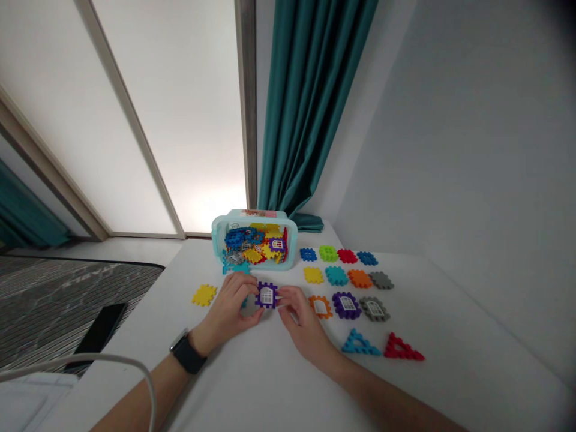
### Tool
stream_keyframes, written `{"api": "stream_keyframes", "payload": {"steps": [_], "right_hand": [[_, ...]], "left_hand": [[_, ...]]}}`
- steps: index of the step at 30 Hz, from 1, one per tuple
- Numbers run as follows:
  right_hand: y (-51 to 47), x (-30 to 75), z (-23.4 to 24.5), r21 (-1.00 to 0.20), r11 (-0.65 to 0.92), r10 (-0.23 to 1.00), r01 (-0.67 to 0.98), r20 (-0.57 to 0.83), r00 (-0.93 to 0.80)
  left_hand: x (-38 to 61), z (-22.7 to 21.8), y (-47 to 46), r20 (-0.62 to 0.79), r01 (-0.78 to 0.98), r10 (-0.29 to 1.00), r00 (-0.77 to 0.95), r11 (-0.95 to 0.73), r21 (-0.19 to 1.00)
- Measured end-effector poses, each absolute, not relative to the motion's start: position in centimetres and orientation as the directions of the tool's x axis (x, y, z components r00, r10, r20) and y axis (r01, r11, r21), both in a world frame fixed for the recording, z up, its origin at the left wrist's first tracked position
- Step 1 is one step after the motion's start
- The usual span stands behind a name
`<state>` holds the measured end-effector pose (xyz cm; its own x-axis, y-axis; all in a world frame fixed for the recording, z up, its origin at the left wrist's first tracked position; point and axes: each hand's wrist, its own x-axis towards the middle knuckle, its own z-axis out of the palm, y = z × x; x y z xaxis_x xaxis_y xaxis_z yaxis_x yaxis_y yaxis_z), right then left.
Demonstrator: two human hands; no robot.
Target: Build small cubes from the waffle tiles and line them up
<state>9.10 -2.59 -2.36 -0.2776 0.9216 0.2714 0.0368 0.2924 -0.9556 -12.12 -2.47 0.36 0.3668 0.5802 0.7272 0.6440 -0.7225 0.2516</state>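
A purple square building tile with notched edges and a white window (pixel 267 295) is between my two hands, just above or on the white table. My left hand (pixel 236 305) pinches its left side with fingers and thumb. The fingertips of my right hand (pixel 302 321) close on its right edge. Behind my left fingers a teal tile (pixel 244 302) shows only in part. A yellow tile (pixel 204 294) lies left of that hand. Just right of my right hand are an orange window tile (pixel 320 306), a purple window tile stack (pixel 346 305) and a grey window tile (pixel 375 309).
A pale turquoise bin (pixel 292 243) full of mixed tiles lies behind my hands. Rows of tiles, including a lime one (pixel 328 253), stand at right, with blue (pixel 360 342) and red triangles (pixel 403 347) nearer. A white cable (pixel 112 357) crosses at lower left.
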Motion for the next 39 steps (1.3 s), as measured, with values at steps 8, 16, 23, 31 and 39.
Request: {"api": "stream_keyframes", "payload": {"steps": [8,16,23,31,39], "right_hand": [[-2.9,8.5,-1.6,-0.967,0.068,0.935,-0.245,0.147,-0.321],[-2.9,8.5,-1.8,-0.977,0.174,0.915,-0.121,0.206,-0.346],[-2.6,8.6,-1.5,-0.974,0.224,0.919,0.020,0.204,-0.338],[-2.3,8.5,-1.2,-0.989,-0.018,0.949,-0.147,0.029,-0.314],[-1.9,8.9,-1.5,-0.988,0.033,0.974,-0.153,0.066,-0.218]], "left_hand": [[-11.6,0.4,-2.6,0.650,0.678,0.622,0.436,-0.702,0.217],[-11.2,0.1,-2.8,0.559,0.686,0.689,0.462,-0.677,0.267],[-10.7,0.5,-3.1,0.575,0.655,0.698,0.427,-0.677,0.336],[-10.3,0.8,-3.5,0.545,0.594,0.725,0.420,-0.674,0.439],[-11.3,0.8,-3.5,0.504,0.606,0.780,0.371,-0.614,0.505]]}}
